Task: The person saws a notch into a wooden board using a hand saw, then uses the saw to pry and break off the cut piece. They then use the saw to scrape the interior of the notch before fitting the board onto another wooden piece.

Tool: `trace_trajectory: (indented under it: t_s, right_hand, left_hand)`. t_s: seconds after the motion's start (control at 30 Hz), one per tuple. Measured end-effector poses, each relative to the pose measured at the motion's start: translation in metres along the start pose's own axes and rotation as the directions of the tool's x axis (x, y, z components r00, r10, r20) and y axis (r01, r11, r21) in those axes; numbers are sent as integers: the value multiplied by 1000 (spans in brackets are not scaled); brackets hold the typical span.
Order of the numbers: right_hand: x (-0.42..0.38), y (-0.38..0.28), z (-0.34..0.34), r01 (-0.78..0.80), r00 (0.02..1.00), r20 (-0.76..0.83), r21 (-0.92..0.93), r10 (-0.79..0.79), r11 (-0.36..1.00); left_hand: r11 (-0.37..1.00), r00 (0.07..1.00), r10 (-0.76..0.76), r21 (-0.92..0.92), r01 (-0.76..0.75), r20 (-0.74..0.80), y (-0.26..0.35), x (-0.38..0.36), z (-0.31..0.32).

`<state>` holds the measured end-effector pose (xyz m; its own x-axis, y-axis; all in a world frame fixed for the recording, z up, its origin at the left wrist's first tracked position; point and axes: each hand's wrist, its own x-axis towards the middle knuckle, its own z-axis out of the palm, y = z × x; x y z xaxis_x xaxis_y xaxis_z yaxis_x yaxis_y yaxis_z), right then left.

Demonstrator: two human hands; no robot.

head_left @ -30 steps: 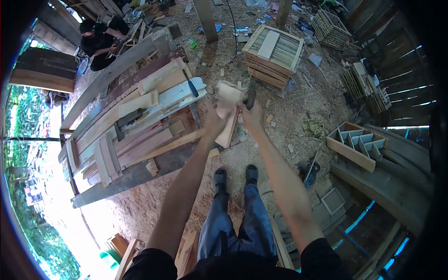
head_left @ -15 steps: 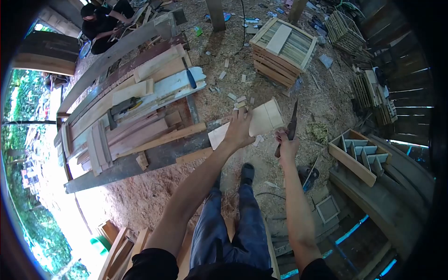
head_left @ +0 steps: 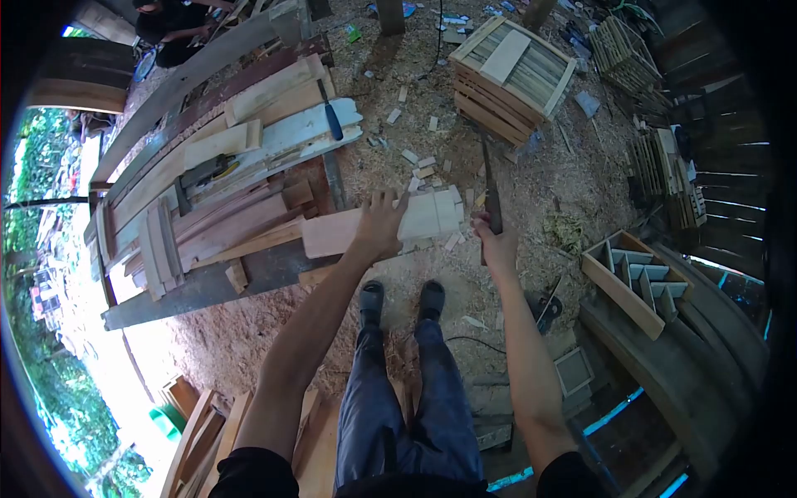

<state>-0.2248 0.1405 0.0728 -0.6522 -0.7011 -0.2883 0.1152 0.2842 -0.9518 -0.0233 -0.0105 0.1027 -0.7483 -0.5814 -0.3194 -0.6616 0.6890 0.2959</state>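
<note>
Since half a second ago, the pale board (head_left: pixel 427 217) has slid leftward, so that its left end overlaps the edge of the desk (head_left: pixel 195 293) in view, and your dark bladed tool (head_left: pixel 491 178) has swung from leaning right to leaning slightly left. Your left grip (head_left: pixel 380 231) lies across the board, fingers spread apart over its top; whether they clamp its edges, you cannot tell. Your right grip (head_left: pixel 498 242) is closed around the bladed tool, just to the right of the board's end (a thin line crosses the wood near there), with the blade running out beyond the knuckles. Just beyond your left grip and to its right, small wood blocks (head_left: pixel 425 173) lie scattered on the floor. Left of that grip, loose planks (head_left: pixel 237 227) cover much of the desk, a blue-handled tool (head_left: pixel 334 123) lying among the farther ones. Well beyond your right grip stands a slatted crate (head_left: pixel 496 104); to its right sits a divided box (head_left: pixel 618 290). Far beyond your left grip, another person (head_left: pixel 170 35) is partly in view.
</note>
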Motion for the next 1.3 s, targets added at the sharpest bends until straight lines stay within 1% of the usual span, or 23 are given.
trace_trajectory:
  t_s: [0.03,0.07,0.1,0.13,0.17,0.23,0.3,0.37,0.4,0.47,0.5,0.57,0.6,0.67,0.7,0.77,0.9,0.97,1.0,1.07,1.1,1.17,1.3]
  right_hand:
    - [0,1,9,-11,1000,2,-1,11,1000]
    - [0,1,17,-57,998,19,-98,59,994]
    - [1,3,23,-100,994,29,-196,108,975]
    - [3,9,29,-44,998,25,-290,54,956]
    - [4,14,36,-55,998,20,-297,64,953]
    - [5,28,48,-27,1000,0,-378,29,925]
    - [7,32,52,-58,998,-19,-388,54,920]
    - [6,27,52,-172,985,-66,-385,158,907]
    - [6,25,51,-179,984,-72,-387,164,904]
    - [5,20,46,-162,986,-51,-546,161,822]
    - [4,19,45,-166,985,-57,-550,161,819]
    - [1,16,48,-142,990,-81,-632,117,762]
    - [1,11,53,-141,990,-84,-632,114,762]
    - [-2,1,64,-287,957,-208,-620,200,730]
    - [-3,2,68,-289,957,-215,-618,197,731]
    - [-7,5,72,-305,949,-271,-654,162,692]
    - [-17,-2,83,-345,929,-334,-619,162,705]
    - [-19,1,84,-329,925,-355,-562,138,758]
    - [-20,4,85,-340,918,-369,-554,142,760]
    - [-20,11,90,-341,905,-409,-537,115,771]
    - [-19,11,91,-351,898,-424,-526,118,775]
    - [-16,11,92,-363,891,-445,-581,90,728]
    - [-16,6,94,-381,887,-448,-564,117,733]
  left_hand:
    - [999,1000,-26,38,26,11,-7,-2,10]
    - [996,999,-50,74,48,20,-12,-2,22]
    - [997,998,-48,66,46,29,-14,-2,28]
    - [995,999,-5,102,10,-43,-17,-1,35]
    - [990,993,40,142,-24,-112,-20,0,41]
    - [991,994,55,123,-44,-93,-20,0,38]
    - [992,994,73,106,-64,-87,-20,0,33]
    - [988,978,152,57,-145,-140,-22,0,34]
    - [987,978,157,52,-151,-135,-22,1,35]
    - [976,979,200,104,-194,-50,-17,2,39]
    - [975,977,205,98,-199,-50,-17,4,37]
    - [982,982,186,-36,-185,42,-19,10,30]
    - [982,981,189,-36,-188,40,-23,14,34]
    - [969,964,246,16,-246,-105,-30,24,50]
    - [967,962,253,17,-252,-107,-29,25,51]
    - [969,959,236,108,-221,-158,-23,26,57]
    - [967,970,230,136,-218,-83,-24,27,56]
    - [972,975,218,103,-212,-50,-24,29,59]
    - [968,972,233,106,-227,-44,-24,30,57]
    - [975,979,201,91,-202,18,-23,30,54]
    - [971,976,217,97,-218,24,-24,31,54]
    - [974,977,212,77,-211,1,-25,31,57]
    - [973,975,222,66,-222,9,-24,30,56]
